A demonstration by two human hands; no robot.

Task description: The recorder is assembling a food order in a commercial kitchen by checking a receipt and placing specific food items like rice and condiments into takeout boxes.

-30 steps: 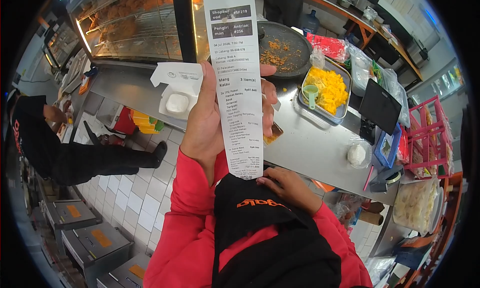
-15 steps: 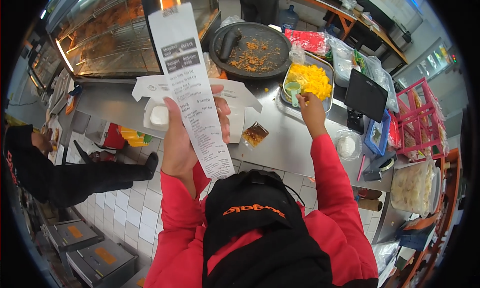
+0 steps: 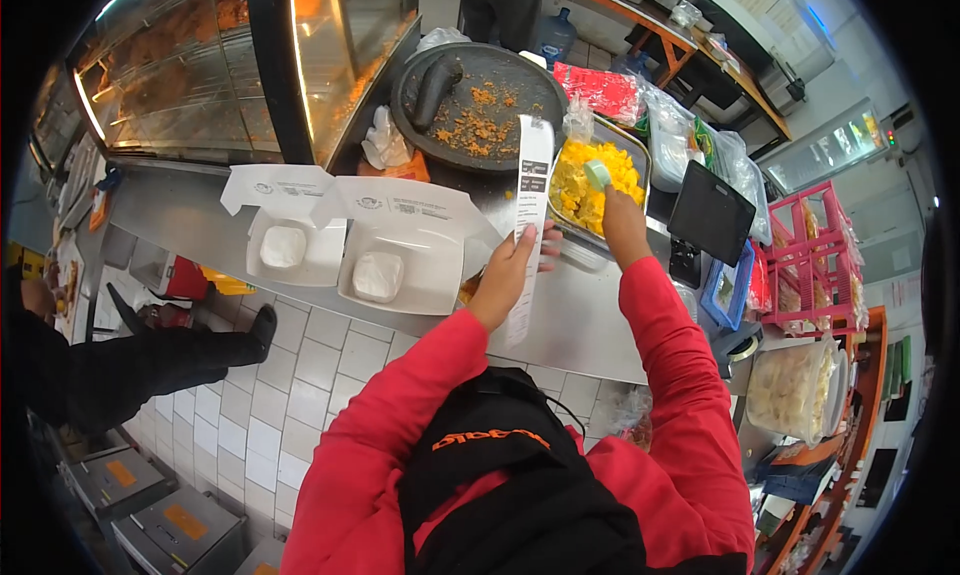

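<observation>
My left hand [image 3: 503, 283] is closed on a long white paper receipt [image 3: 534, 170], which stands upright beside the tray. My right hand [image 3: 625, 227] grips a small pale green scoop [image 3: 598, 174] over a metal tray [image 3: 648, 165] of yellow chopped food [image 3: 585, 197]. The scoop is tipped, and its inside is turned away from view. Left of my left hand, two white cardboard boxes with raised lids stand on the steel counter: a nearer box [image 3: 425, 282] and a farther-left box [image 3: 323, 252]. Each holds a white wrapped lump. A sauce packet is mostly hidden behind my left hand.
A big stone mortar [image 3: 545, 95] with a dark pestle [image 3: 432, 93] and orange crumbs stands behind. At left is a lit glass display case [image 3: 190, 75]. A black screen [image 3: 712, 213], blue basket [image 3: 728, 287] and pink rack [image 3: 815, 255] stand right. Someone's leg [image 3: 170, 360] shows at left.
My left hand has moved right and down with the receipt, uncovering the two boxes. My right hand has raised the scoop and turned it over the yellow food. The whole view has shifted.
</observation>
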